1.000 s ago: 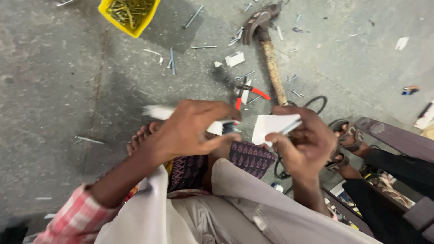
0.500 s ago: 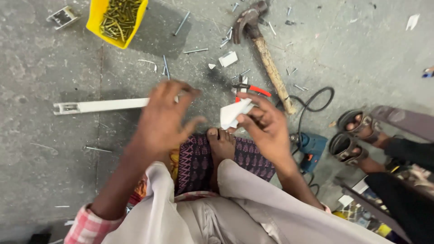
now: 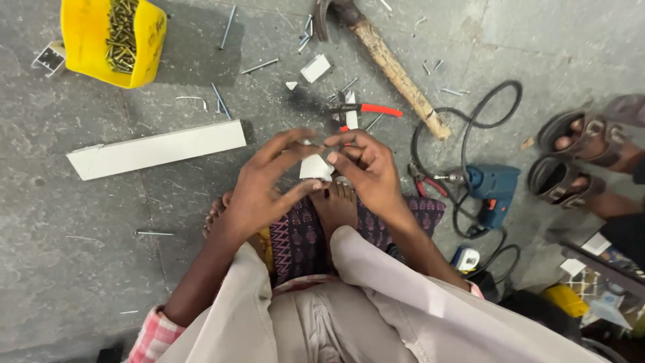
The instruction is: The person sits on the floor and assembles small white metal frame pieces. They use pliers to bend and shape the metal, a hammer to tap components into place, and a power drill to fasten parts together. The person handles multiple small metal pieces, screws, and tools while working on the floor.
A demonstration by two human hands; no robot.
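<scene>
Grey stone floor (image 3: 87, 255) fills the view, rough and dusty, with loose nails (image 3: 259, 66) and small white bits lying all over it. The person sits on it with bare feet poking out in front.

Both hands meet in the middle, above the feet. The left hand (image 3: 259, 191) and the right hand (image 3: 369, 168) each pinch a small white piece (image 3: 314, 167) between finger and thumb, so both are closed on it.

A long white strip (image 3: 158, 148) lies flat on the floor to the left. Above it sits a yellow tub (image 3: 91, 40) full of screws. A hammer (image 3: 393, 67) with a wooden handle lies at the top, and red-handled pliers (image 3: 366, 109) lie just beyond the fingers. A blue drill (image 3: 494, 188) with a black cord (image 3: 470, 128) rests on the right. Near it are another person's feet in brown sandals (image 3: 571, 151).
</scene>
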